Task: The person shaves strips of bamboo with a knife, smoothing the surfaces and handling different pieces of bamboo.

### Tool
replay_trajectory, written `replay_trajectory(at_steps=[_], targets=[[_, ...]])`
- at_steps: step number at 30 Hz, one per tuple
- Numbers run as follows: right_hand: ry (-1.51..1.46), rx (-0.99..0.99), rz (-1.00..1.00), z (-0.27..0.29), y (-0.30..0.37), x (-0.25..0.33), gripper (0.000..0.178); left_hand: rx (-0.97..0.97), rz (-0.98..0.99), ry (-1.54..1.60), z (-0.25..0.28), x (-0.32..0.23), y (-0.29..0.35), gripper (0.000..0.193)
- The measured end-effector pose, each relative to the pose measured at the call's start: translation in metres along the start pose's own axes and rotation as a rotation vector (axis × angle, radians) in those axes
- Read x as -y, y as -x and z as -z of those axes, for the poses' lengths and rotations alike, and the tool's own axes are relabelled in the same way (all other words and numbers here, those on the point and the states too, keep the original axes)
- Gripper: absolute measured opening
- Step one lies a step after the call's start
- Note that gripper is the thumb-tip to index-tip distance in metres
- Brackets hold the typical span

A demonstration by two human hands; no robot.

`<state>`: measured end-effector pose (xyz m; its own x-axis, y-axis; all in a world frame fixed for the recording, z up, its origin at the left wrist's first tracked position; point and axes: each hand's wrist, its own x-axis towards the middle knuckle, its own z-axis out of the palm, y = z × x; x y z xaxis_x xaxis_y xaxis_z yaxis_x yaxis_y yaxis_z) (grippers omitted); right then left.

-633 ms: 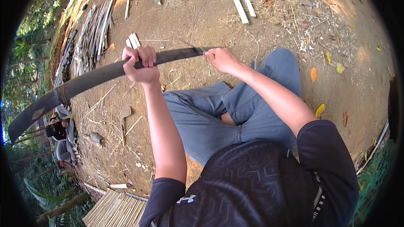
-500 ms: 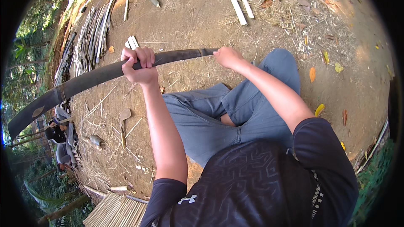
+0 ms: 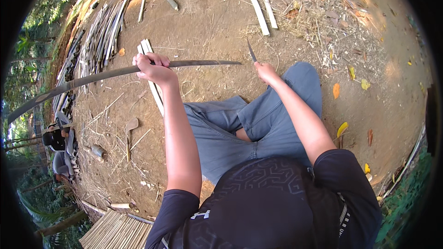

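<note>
A long, dark, curved strip of split bamboo [image 3: 104, 74] stretches from the far left edge to in front of my lap. My left hand [image 3: 156, 69] is closed around it toward its right part, and the strip is turned with its narrow edge facing up. The right end of the strip hangs free, a short way from my right hand [image 3: 266, 72]. That hand grips a knife [image 3: 251, 50], its thin blade pointing up and slightly left, apart from the bamboo. My crossed legs [image 3: 217, 129] lie below both hands.
Pale split strips [image 3: 255, 4] lie on the dirt ahead. Left are a heap of bamboo lengths [image 3: 104, 34], a tool with a broad head [image 3: 132, 124] and a small cylinder [image 3: 98, 151]. A slatted bamboo mat [image 3: 115, 230] is at lower left; another person [image 3: 60, 140] sits far left.
My right hand has left the strip's right end and moved right and down; the knife now shows in it. The strip has rolled from its broad face to its edge.
</note>
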<state>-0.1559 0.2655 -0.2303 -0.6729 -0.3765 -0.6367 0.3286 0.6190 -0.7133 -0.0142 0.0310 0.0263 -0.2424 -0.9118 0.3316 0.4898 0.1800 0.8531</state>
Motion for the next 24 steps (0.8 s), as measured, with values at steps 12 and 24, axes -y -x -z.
replay_trajectory(at_steps=[12,24], targets=[[0.064,-0.021,0.545,-0.01,0.039,0.057,0.047,0.037,-0.086,0.066,-0.023,-0.012,0.002,0.044],[0.072,0.437,0.625,0.027,0.063,0.094,0.06,0.083,0.083,0.136,-0.039,-0.087,-0.056,0.054]])
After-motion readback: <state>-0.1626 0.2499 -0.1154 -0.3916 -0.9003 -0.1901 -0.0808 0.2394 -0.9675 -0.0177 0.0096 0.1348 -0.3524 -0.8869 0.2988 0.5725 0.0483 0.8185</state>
